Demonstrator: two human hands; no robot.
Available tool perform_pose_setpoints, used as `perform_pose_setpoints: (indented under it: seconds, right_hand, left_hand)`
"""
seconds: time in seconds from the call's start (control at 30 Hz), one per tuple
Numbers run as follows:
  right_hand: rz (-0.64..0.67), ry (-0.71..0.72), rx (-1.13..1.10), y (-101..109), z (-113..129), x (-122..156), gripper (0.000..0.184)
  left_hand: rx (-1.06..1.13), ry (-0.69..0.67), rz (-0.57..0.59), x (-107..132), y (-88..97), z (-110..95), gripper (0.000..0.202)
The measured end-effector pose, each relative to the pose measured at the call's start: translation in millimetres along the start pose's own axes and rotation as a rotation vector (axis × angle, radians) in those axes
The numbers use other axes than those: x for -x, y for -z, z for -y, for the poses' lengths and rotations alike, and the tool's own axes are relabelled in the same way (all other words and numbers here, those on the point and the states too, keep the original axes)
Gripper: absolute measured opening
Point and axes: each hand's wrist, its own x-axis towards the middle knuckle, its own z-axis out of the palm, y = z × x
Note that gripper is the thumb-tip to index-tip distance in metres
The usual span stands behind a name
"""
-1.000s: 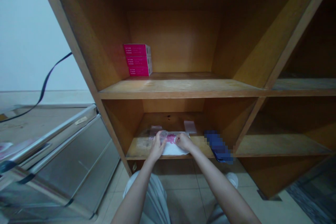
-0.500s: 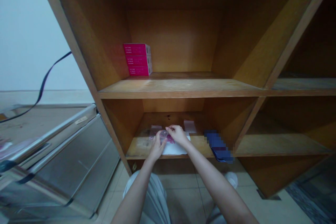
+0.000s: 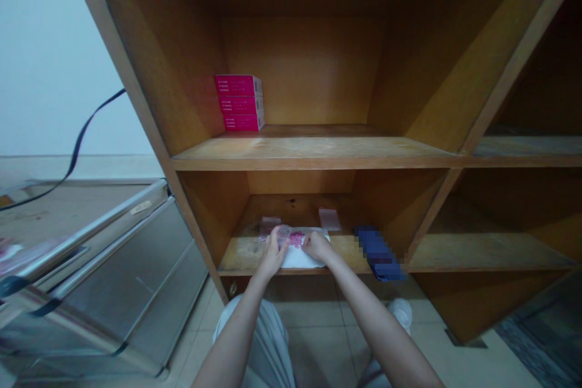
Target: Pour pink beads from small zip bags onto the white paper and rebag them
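The left hand [image 3: 271, 256] pinches a clear disc [image 3: 284, 233]; the right hand [image 3: 317, 247], fingers pressed together, sits beside pink beads [image 3: 296, 239], which a slip could scatter.

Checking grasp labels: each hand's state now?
Left hand: closed, holding a small clear round container.
Right hand: closed beside pink beads; whether it holds anything cannot be told.

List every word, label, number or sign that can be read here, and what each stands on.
Three stacked magenta boxes: white printed lines on each front, too small to read.
Blue pixelated object at the lower shelf: too blurred to read anything.
Pale sticker on the steel cabinet rail: no text can be made out.
Nothing else shows readable text.
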Motion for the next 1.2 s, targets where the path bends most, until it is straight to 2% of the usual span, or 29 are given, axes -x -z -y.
perform_pose_setpoints:
  seconds: [0.3, 0.53, 0.63, 0.7, 0.8, 0.97, 1.1, 1.2]
  right_hand:
    - [-0.012, -0.015, -0.042, 3, 2, 1, 0.013]
    - [-0.272, 0.048, -0.285, 27, 26, -7, 0.015]
    - [-0.326, 0.082, -0.383, 29, 39, -9, 0.017]
    - [-0.299, 0.095, -0.423, 26, 46, -8, 0.018]
    - [-0.181, 0.122, -0.449, 21, 55, -6, 0.018]
    - [-0.013, 0.255, -0.394, 23, 61, 0, 0.021]
    - [0.029, 0.308, -0.362, 27, 59, 2, 0.035]
    - [0.031, 0.338, -0.385, 28, 57, 3, 0.035]
  left_hand:
    - [-0.018, -0.017, -0.025, 0, -2.6, 3, 0.045]
    - [-0.011, -0.013, -0.029, -1, -3.6, 5, 0.045]
    - [-0.007, -0.010, -0.014, -1, -3.4, 4, 0.044]
    - [-0.007, -0.013, -0.014, -1, -3.2, 4, 0.044]
    - [-0.012, -0.020, -0.025, 0, -3.3, 4, 0.045]
    - [-0.023, -0.006, -0.006, 0, -4.0, 7, 0.047]
    - [-0.018, 0.001, -0.002, 0, -4.1, 6, 0.047]
    - [-0.005, -0.004, -0.026, 0, -3.1, 3, 0.045]
